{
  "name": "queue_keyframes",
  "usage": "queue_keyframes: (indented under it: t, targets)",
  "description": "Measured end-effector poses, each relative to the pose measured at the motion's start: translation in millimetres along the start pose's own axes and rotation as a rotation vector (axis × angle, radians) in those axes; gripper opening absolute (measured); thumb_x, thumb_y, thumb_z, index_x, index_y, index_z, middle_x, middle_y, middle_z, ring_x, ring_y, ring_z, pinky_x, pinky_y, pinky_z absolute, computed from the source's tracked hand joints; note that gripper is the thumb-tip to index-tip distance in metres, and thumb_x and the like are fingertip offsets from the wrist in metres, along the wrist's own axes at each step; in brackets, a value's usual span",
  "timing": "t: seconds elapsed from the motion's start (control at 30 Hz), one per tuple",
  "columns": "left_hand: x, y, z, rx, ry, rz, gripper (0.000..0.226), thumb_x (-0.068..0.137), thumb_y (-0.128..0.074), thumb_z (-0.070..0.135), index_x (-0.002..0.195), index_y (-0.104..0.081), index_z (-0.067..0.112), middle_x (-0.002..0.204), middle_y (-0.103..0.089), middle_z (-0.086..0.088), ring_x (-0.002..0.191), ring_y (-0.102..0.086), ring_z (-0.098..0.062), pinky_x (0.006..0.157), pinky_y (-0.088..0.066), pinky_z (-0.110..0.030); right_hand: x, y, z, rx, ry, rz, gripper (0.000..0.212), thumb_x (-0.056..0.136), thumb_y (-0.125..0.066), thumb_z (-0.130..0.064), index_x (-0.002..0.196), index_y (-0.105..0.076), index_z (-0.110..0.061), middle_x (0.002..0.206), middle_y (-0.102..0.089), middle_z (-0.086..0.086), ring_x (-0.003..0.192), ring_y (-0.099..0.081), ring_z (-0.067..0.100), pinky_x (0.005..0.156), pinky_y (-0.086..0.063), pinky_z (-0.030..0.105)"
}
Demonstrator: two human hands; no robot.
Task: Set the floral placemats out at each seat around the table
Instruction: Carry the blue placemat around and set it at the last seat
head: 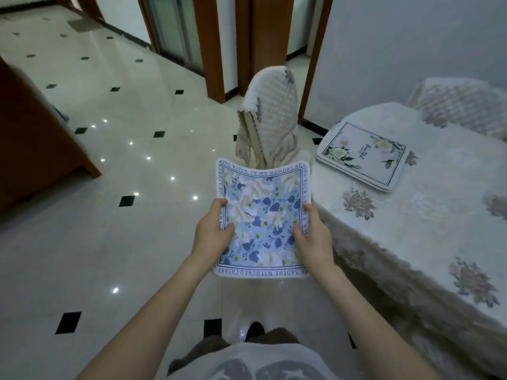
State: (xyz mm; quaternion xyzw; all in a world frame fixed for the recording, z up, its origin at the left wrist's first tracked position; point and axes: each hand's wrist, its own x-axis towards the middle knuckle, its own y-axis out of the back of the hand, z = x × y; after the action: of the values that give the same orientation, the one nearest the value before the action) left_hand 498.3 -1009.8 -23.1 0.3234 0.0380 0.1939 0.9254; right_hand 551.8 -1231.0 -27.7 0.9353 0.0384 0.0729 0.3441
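A blue floral placemat point(263, 212) with a white lettered border is held flat in the air over the floor, left of the table. My left hand point(212, 229) grips its left edge and my right hand point(312, 234) grips its right edge, thumbs on top. On the table point(428, 215), covered with a cream floral cloth, lies a small stack of pale placemats point(362, 156) with white flowers, near the table's far left corner.
A chair with a quilted cream cover point(270, 119) stands just beyond the held mat, at the table's end. A second covered chair point(461, 102) stands behind the table. A wooden cabinet point(33, 138) is on the left. Glossy tiled floor point(109, 215) spreads between.
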Motion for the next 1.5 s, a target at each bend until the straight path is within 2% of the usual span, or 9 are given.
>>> queue_keyframes:
  t: [0.43, 0.57, 0.67, 0.77, 0.9, 1.1, 1.2, 1.37, 1.5]
  targets:
    - [195, -72, 29, -0.017, -0.21, -0.273, 0.046, 0.082, -0.06, 0.01, 0.121, -0.043, 0.027, 0.096, -0.058, 0.009, 0.071, -0.053, -0.005, 0.054, -0.035, -0.007, 133, -5, 34, -0.049, -0.207, 0.226, 0.043, 0.092, -0.051, -0.018, 0.133, -0.037, -0.023, 0.093, -0.059, -0.008, 0.064, -0.059, 0.011, 0.056, -0.046, 0.032]
    - [264, -97, 44, -0.025, -0.306, -0.376, 0.047, 0.083, -0.061, 0.011, 0.122, -0.043, 0.029, 0.094, -0.055, 0.014, 0.064, -0.051, 0.01, 0.052, -0.038, -0.002, 175, -7, 38, -0.083, -0.287, 0.357, 0.045, 0.091, -0.053, -0.016, 0.134, -0.039, -0.019, 0.094, -0.066, 0.003, 0.064, -0.061, 0.017, 0.061, -0.053, 0.041]
    - [310, -112, 61, -0.023, -0.363, -0.47, 0.046, 0.084, -0.061, 0.012, 0.122, -0.042, 0.031, 0.097, -0.057, 0.013, 0.066, -0.053, 0.006, 0.053, -0.037, -0.005, 203, -5, 36, -0.086, -0.351, 0.428, 0.045, 0.092, -0.052, -0.018, 0.134, -0.038, -0.02, 0.102, -0.066, 0.001, 0.073, -0.062, 0.014, 0.062, -0.051, 0.035]
    - [346, -125, 77, -0.038, -0.414, -0.547, 0.047, 0.085, -0.06, 0.012, 0.122, -0.041, 0.032, 0.094, -0.058, 0.011, 0.055, -0.054, 0.008, 0.044, -0.04, -0.007, 224, -2, 35, -0.095, -0.426, 0.496, 0.044, 0.093, -0.052, -0.021, 0.134, -0.037, -0.023, 0.087, -0.063, -0.009, 0.058, -0.057, 0.0, 0.047, -0.038, 0.013]
    - [382, -148, 95, -0.023, -0.456, -0.66, 0.045, 0.087, -0.059, 0.013, 0.12, -0.037, 0.036, 0.084, -0.059, 0.007, 0.049, -0.058, -0.005, 0.036, -0.044, -0.015, 244, 4, 37, -0.12, -0.517, 0.585, 0.042, 0.092, -0.053, -0.021, 0.131, -0.038, -0.024, 0.074, -0.053, -0.017, 0.054, -0.055, -0.005, 0.044, -0.037, 0.012]
    - [405, -198, 114, -0.028, -0.522, -0.742, 0.043, 0.089, -0.059, 0.011, 0.122, -0.038, 0.027, 0.071, -0.056, 0.004, 0.043, -0.052, -0.01, 0.034, -0.036, -0.019, 265, 22, 70, -0.149, -0.594, 0.576, 0.042, 0.093, -0.052, -0.023, 0.132, -0.036, -0.026, 0.061, -0.054, -0.008, 0.046, -0.052, 0.006, 0.037, -0.032, 0.02]
    - [413, -225, 123, -0.022, -0.49, -0.757, 0.043, 0.088, -0.058, 0.011, 0.123, -0.038, 0.029, 0.066, -0.055, -0.001, 0.04, -0.048, -0.011, 0.033, -0.032, -0.019, 278, 40, 93, -0.125, -0.593, 0.555, 0.043, 0.094, -0.052, -0.022, 0.134, -0.036, -0.024, 0.075, -0.057, -0.011, 0.052, -0.055, 0.0, 0.042, -0.037, 0.014]
    - [423, -274, 151, 0.002, -0.449, -0.766, 0.044, 0.088, -0.059, 0.012, 0.125, -0.039, 0.026, 0.09, -0.059, -0.006, 0.058, -0.058, -0.017, 0.042, -0.039, -0.023, 307, 76, 135, -0.118, -0.587, 0.516, 0.041, 0.094, -0.053, -0.019, 0.132, -0.038, -0.02, 0.069, -0.054, -0.013, 0.056, -0.055, -0.007, 0.046, -0.039, 0.011]
    - [428, -313, 170, 0.01, -0.4, -0.768, 0.043, 0.088, -0.058, 0.012, 0.124, -0.038, 0.025, 0.077, -0.058, -0.008, 0.052, -0.056, -0.024, 0.045, -0.044, -0.034, 330, 105, 172, -0.128, -0.581, 0.475, 0.042, 0.093, -0.053, -0.017, 0.132, -0.039, -0.018, 0.059, -0.049, -0.01, 0.052, -0.053, -0.004, 0.044, -0.037, 0.013]
